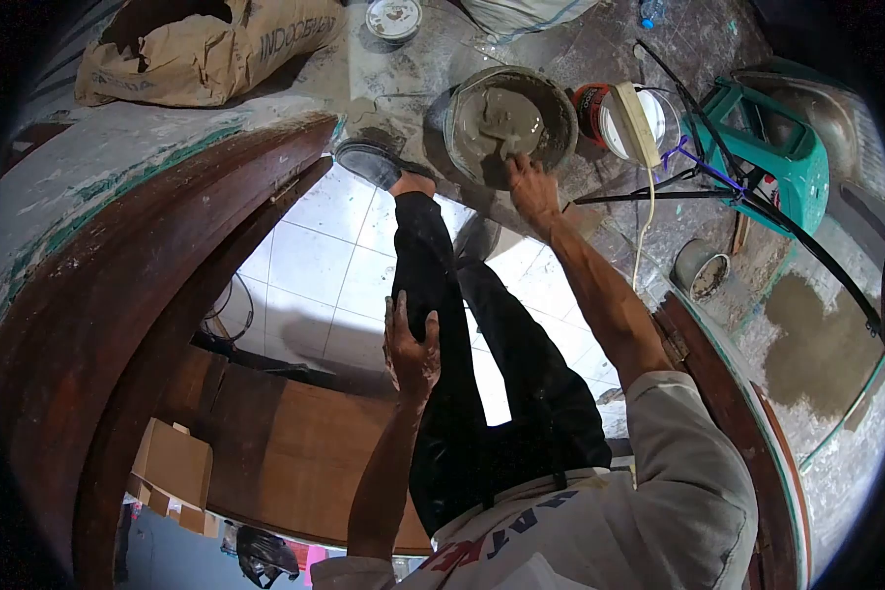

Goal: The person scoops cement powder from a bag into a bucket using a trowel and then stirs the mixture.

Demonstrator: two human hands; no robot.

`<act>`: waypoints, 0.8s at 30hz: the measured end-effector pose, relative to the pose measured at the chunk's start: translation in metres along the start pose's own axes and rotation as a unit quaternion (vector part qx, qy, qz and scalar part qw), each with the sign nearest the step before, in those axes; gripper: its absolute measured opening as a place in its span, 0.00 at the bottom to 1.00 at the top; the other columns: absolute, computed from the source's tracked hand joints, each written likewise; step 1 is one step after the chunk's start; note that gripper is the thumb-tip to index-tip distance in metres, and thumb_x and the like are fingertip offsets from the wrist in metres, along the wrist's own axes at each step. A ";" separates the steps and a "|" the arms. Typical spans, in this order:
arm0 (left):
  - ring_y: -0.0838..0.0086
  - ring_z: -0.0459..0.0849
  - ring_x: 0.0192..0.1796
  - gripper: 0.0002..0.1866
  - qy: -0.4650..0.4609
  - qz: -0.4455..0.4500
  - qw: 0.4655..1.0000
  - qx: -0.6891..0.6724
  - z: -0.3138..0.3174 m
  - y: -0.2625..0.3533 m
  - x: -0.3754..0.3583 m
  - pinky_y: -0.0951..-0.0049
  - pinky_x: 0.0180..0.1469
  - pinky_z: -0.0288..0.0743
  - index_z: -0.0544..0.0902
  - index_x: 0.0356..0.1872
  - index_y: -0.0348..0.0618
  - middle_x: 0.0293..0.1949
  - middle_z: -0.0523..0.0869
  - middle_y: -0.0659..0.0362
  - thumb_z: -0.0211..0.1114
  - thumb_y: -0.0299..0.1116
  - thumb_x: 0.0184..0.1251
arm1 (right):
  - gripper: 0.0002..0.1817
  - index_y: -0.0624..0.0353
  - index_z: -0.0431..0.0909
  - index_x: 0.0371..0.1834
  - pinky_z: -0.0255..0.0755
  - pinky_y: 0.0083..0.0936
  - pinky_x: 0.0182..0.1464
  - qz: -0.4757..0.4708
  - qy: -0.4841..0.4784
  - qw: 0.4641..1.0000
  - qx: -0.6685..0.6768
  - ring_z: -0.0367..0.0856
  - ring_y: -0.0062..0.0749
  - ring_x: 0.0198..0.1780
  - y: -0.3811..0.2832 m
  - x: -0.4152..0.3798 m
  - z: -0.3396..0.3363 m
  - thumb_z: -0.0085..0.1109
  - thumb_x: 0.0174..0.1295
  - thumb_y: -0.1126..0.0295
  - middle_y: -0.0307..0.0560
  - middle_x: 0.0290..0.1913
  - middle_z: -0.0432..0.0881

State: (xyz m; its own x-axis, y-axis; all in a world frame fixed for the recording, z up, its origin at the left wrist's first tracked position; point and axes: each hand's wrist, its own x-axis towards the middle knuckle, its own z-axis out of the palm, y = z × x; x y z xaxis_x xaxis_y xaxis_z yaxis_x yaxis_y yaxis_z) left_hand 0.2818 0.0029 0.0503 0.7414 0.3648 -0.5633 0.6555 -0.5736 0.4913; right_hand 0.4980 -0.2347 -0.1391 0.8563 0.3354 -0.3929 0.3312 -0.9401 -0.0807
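A round bucket (452, 138) of wet grey cement mix (501, 118) stands on the floor ahead. At its near rim is my right hand (533, 192), with the fingers curled downward. A grey, mix-coated shape touches the fingertips; whether it is a tool or just mix I cannot make out. My left hand (410, 349) lies against the black trouser leg (421, 265) near the knee, its fingers apart and smeared with pale residue. Nothing is held in it.
A torn paper cement sack (216, 49) lies at upper left. Right of the bucket are a red-and-white pail (592, 110), a power strip (635, 123), a black-legged stand (806, 241) and a green stool (806, 157). A small pot (700, 267) sits nearby. Wooden frames flank me.
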 end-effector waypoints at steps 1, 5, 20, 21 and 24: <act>0.39 0.71 0.80 0.35 0.001 0.000 1.000 0.000 0.000 0.002 0.000 0.45 0.80 0.66 0.73 0.80 0.41 0.79 0.71 0.33 0.66 0.49 0.81 | 0.21 0.59 0.79 0.63 0.90 0.43 0.48 -0.007 -0.016 1.000 0.001 0.88 0.53 0.58 -0.005 -0.008 -0.003 0.67 0.66 0.73 0.52 0.59 0.80; 0.38 0.71 0.80 0.34 -0.001 -0.009 1.000 0.005 -0.002 0.004 0.001 0.45 0.80 0.66 0.73 0.79 0.39 0.78 0.72 0.33 0.66 0.49 0.81 | 0.20 0.57 0.79 0.62 0.90 0.45 0.48 0.007 -0.074 0.996 0.040 0.87 0.52 0.59 -0.007 -0.028 -0.022 0.64 0.66 0.73 0.53 0.62 0.80; 0.39 0.71 0.80 0.35 -0.015 -0.027 0.999 0.015 -0.004 0.010 0.002 0.45 0.80 0.66 0.72 0.80 0.39 0.79 0.71 0.33 0.67 0.48 0.80 | 0.21 0.55 0.80 0.67 0.89 0.50 0.51 0.043 -0.148 0.987 0.038 0.89 0.57 0.60 0.042 0.016 -0.034 0.59 0.70 0.72 0.54 0.63 0.80; 0.39 0.71 0.80 0.35 -0.024 -0.042 0.999 0.015 -0.004 0.011 0.001 0.45 0.80 0.65 0.71 0.81 0.40 0.80 0.70 0.34 0.67 0.48 0.80 | 0.21 0.55 0.80 0.67 0.89 0.50 0.51 0.043 -0.151 0.987 0.038 0.89 0.57 0.60 0.047 0.020 -0.036 0.59 0.70 0.72 0.54 0.63 0.80; 0.39 0.70 0.81 0.36 -0.022 -0.046 0.999 0.001 -0.004 0.012 0.001 0.44 0.81 0.65 0.71 0.81 0.40 0.80 0.70 0.34 0.66 0.48 0.80 | 0.21 0.54 0.82 0.64 0.89 0.51 0.48 0.047 -0.090 0.995 0.006 0.92 0.54 0.55 0.058 0.032 -0.042 0.62 0.68 0.69 0.53 0.62 0.81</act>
State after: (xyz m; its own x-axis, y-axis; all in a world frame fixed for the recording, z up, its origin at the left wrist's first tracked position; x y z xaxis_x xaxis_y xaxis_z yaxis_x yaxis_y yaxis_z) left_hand 0.2909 -0.0006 0.0579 0.6716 0.3835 -0.6340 0.7196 -0.5415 0.4347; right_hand 0.5617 -0.2762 -0.1182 0.7979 0.2301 -0.5571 0.2470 -0.9679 -0.0460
